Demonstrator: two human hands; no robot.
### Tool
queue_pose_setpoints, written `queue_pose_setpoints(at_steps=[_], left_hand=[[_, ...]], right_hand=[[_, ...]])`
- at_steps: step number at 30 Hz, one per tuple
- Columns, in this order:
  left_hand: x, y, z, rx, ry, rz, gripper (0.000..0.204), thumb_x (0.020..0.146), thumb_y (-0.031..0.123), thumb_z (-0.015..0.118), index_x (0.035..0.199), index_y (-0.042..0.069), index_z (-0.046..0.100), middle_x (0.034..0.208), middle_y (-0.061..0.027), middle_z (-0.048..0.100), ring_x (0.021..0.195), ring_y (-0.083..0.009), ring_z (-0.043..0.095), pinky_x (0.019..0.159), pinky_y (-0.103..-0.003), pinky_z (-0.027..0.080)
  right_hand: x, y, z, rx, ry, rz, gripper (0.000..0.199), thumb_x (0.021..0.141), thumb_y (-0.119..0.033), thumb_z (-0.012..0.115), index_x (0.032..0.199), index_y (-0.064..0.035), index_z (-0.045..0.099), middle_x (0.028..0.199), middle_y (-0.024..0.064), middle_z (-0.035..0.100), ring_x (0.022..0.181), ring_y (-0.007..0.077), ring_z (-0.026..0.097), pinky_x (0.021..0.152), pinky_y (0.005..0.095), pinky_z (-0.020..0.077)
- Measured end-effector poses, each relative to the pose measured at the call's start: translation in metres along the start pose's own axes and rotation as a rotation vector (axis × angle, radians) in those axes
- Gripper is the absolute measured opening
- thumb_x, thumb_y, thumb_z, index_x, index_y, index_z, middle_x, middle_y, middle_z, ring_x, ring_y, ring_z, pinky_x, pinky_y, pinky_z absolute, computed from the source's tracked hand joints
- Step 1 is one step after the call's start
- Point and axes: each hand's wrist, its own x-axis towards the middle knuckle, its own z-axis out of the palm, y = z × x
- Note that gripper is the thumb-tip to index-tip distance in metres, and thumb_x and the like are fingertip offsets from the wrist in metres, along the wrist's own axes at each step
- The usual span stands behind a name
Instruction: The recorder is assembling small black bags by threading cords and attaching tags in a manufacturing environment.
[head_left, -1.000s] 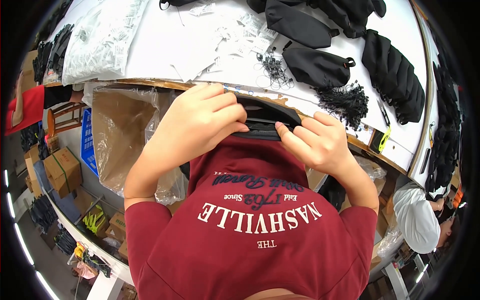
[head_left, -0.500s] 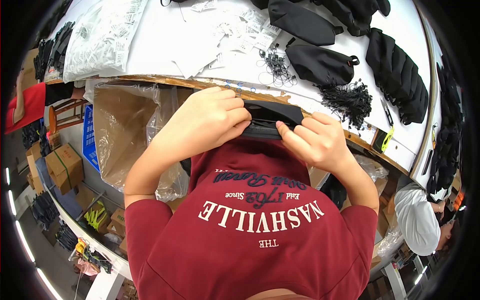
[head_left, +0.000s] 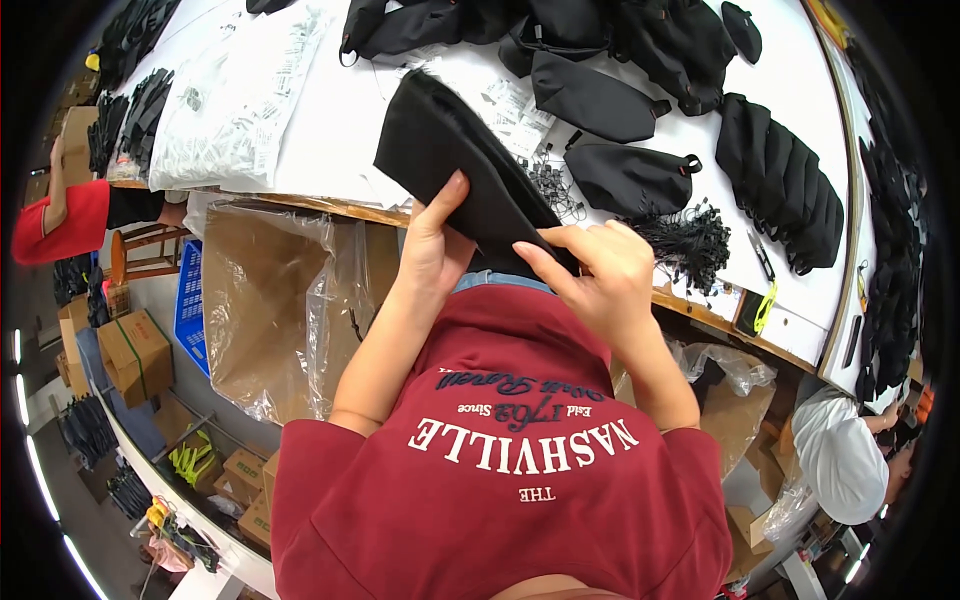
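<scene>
A black fabric pouch (head_left: 440, 145) is tilted in front of me, its upper end over the table edge. My left hand (head_left: 437, 240) is closed on its near left side, thumb on the outer face and the other fingers partly hidden behind it. My right hand (head_left: 597, 262) pinches the lower right end between thumb and bent forefinger. A dark slit runs along the pouch's upper right side; its inside does not show. Beyond my right hand lie another black pouch (head_left: 628, 178) and a heap of black cord loops (head_left: 690, 245).
A clear bag of white tags (head_left: 225, 110) lies at the table's left. Several black pouches (head_left: 780, 180) overlap in a row at the right, near a cutter with a yellow-green handle (head_left: 762, 310). A plastic-lined carton (head_left: 265, 300) stands below the table edge. Another person's red sleeve (head_left: 65, 225) shows far left.
The pouch has gone from flat before my chest to tilted up and left. My left hand has shifted from its top edge to its near side; my right hand holds the lower end.
</scene>
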Motion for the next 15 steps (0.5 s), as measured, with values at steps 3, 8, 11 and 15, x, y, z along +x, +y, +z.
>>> queue_pose_setpoints(at_steps=[3, 8, 11, 15], left_hand=[[0.005, 0.006, 0.007, -0.003, 0.057, 0.040, 0.034, 0.084, 0.006, 0.066, 0.117, 0.006, 0.055, 0.104, -0.0058, 0.064, 0.096, -0.0176, 0.063, 0.085, -0.033, 0.052], [0.009, 0.009, 0.016, 0.028, 0.076, 0.086, 0.034, 0.082, 0.002, 0.066, 0.115, 0.005, 0.056, 0.103, -0.0063, 0.064, 0.093, -0.0175, 0.064, 0.083, -0.031, 0.053], [0.011, 0.010, 0.011, 0.107, 0.044, 0.060, 0.035, 0.081, 0.002, 0.067, 0.114, 0.004, 0.056, 0.102, -0.0068, 0.065, 0.091, -0.0172, 0.064, 0.082, -0.031, 0.053], [0.004, 0.012, 0.015, 0.235, -0.044, -0.144, 0.040, 0.078, 0.005, 0.070, 0.115, 0.001, 0.056, 0.101, -0.0075, 0.064, 0.089, -0.0157, 0.063, 0.080, -0.029, 0.052]], right_hand=[[-0.010, 0.000, 0.016, 0.220, 0.131, 0.197, 0.008, 0.084, -0.011, 0.066, 0.079, -0.0053, 0.066, 0.058, 0.0025, 0.058, 0.046, 0.0101, 0.050, 0.044, 0.0258, 0.0325], [-0.029, 0.003, 0.024, 0.522, 0.309, 0.543, 0.026, 0.092, -0.009, 0.056, 0.069, -0.0027, 0.049, 0.051, -0.0010, 0.044, 0.046, 0.0030, 0.038, 0.043, 0.0211, 0.0275], [-0.033, 0.011, 0.016, 0.512, 0.152, 0.527, 0.030, 0.093, -0.011, 0.055, 0.066, -0.0011, 0.046, 0.054, 0.0006, 0.043, 0.050, 0.0059, 0.039, 0.047, 0.0226, 0.0303], [-0.016, 0.029, -0.002, 0.559, 0.135, 0.461, 0.015, 0.088, -0.013, 0.059, 0.086, 0.0009, 0.063, 0.087, 0.0053, 0.061, 0.073, 0.0100, 0.056, 0.062, 0.0228, 0.0401]])
